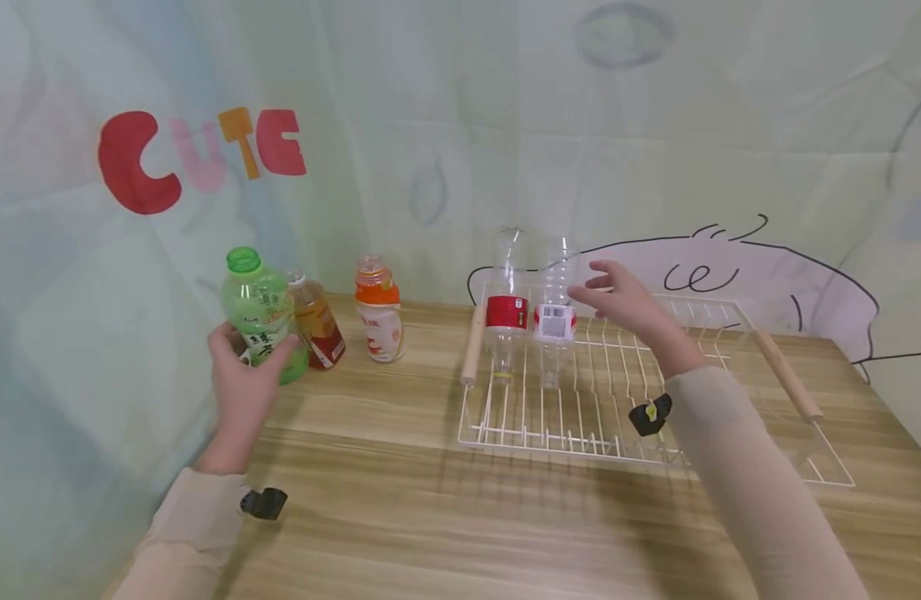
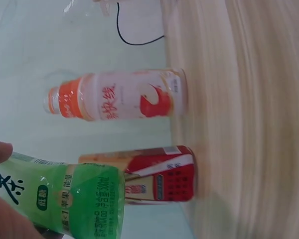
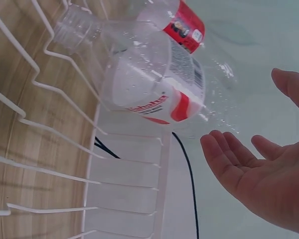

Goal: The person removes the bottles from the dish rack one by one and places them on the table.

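My left hand (image 1: 246,379) grips a green tea bottle (image 1: 259,296) around its lower half; the bottle has no cap and tilts slightly. In the left wrist view, its label (image 2: 55,191) shows beside my thumb. On the right, my right hand (image 1: 618,296) is apart from the bottles, its fingers loosely extended with nothing in them. Nearest to it is a clear plastic bottle with a white and red label (image 1: 555,322), standing neck down in a white wire rack (image 1: 610,457). Left of that bottle, another clear one with a red label (image 1: 508,312) also stands neck down.
A bottle with a red and orange label (image 1: 321,325) stands just behind the green one. An orange-and-white drink bottle (image 1: 380,321) stands on the wooden table (image 1: 370,492) left of the rack. Wooden handles (image 1: 786,373) flank the rack, and a printed curtain (image 1: 430,125) hangs behind.
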Demonstrator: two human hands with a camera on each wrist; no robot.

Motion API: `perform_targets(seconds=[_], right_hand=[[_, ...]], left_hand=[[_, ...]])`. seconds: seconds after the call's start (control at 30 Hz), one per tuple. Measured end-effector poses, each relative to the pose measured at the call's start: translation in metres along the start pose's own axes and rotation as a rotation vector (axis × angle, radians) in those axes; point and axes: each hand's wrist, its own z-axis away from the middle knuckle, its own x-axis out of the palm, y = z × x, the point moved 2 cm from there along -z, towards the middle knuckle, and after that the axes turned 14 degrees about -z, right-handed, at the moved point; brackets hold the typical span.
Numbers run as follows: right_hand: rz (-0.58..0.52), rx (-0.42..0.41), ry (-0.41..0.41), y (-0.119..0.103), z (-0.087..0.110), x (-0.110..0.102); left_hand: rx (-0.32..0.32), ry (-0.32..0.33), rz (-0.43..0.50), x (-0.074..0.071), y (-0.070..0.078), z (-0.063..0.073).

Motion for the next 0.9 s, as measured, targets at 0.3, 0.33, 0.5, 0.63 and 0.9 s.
perform_targets(seconds=[0.3,0.33,0.5,0.63,0.9], right_hand=[[-0.021,0.052,-0.014,0.009,-0.007,0.006],[-0.019,0.055,-0.015,0.01,-0.007,0.007],[-0.03,0.077,-0.029,0.016,-0.011,0.01],[-0.036,0.098,-0.049,0.021,-0.014,0.014],[-0.05,0.1,-0.074,0.026,-0.02,0.019]], left_hand=[[-0.093,-0.034,-0.02,-0.005,-0.022,-0.006],[-0.097,-0.035,-0.022,-0.005,-0.023,-0.007],[-0.125,-0.047,-0.027,-0.005,-0.034,-0.008],[-0.16,-0.072,-0.038,-0.003,-0.042,-0.01],[-0.212,-0.106,-0.077,0.001,-0.052,-0.013]])
